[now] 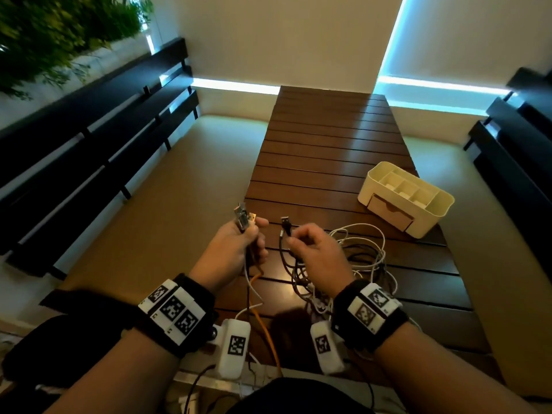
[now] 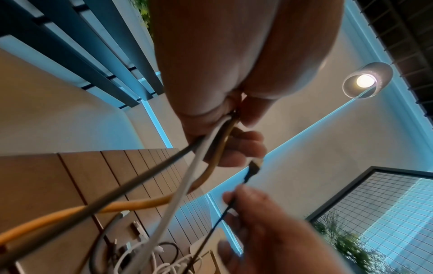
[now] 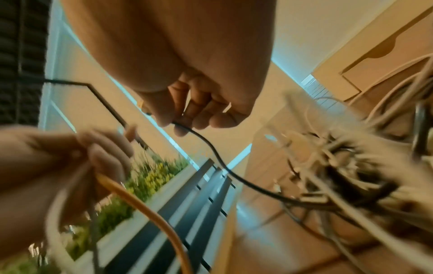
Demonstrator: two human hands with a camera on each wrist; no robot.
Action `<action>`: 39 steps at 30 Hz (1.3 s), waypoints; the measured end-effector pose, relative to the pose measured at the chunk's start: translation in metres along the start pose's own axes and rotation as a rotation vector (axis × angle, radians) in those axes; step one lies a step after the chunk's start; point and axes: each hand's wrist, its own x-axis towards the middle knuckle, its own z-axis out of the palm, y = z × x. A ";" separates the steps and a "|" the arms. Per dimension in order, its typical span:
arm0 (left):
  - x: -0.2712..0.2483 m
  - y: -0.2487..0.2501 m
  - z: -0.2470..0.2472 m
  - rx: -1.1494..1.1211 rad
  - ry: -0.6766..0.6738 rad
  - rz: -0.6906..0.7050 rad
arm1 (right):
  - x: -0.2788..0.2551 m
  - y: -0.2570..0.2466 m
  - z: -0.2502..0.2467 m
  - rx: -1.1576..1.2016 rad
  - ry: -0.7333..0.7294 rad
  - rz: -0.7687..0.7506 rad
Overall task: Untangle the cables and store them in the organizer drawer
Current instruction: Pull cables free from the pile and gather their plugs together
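Left hand point(image 1: 236, 249) grips several plug ends, right hand point(image 1: 316, 252) pinches a black cable point(image 1: 285, 234) above the desk point(image 1: 328, 150) tangle point(image 1: 358, 255); pulling hard could tighten knots, drawer point(image 1: 389, 212) closed

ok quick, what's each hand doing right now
Left hand: grips a bundle of cable ends, orange cable among them.
Right hand: pinches a black cable just below its plug.

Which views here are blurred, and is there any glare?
Head view: mostly sharp, with a bright glare patch on the table between the wrists. Left wrist view: the lamp flares. Right wrist view: the cable tangle is heavily motion-smeared, the left hand soft.
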 end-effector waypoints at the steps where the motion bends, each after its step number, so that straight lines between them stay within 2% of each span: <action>1: 0.003 -0.001 0.005 0.017 -0.012 -0.002 | 0.000 -0.009 -0.008 0.053 0.052 -0.025; 3: 0.008 -0.003 0.014 0.041 -0.027 -0.001 | 0.001 -0.026 -0.023 0.116 0.114 -0.068; 5: 0.010 -0.004 0.026 0.060 -0.035 0.028 | 0.000 -0.035 -0.034 0.119 0.109 -0.101; 14: 0.011 -0.010 0.060 0.080 -0.087 0.109 | -0.017 -0.031 -0.034 0.186 -0.003 0.014; 27: 0.009 -0.012 0.075 0.098 -0.141 0.185 | -0.023 -0.027 -0.041 0.259 -0.022 -0.004; 39: 0.013 -0.008 0.087 0.123 -0.077 0.212 | -0.020 -0.028 -0.050 0.312 -0.041 0.039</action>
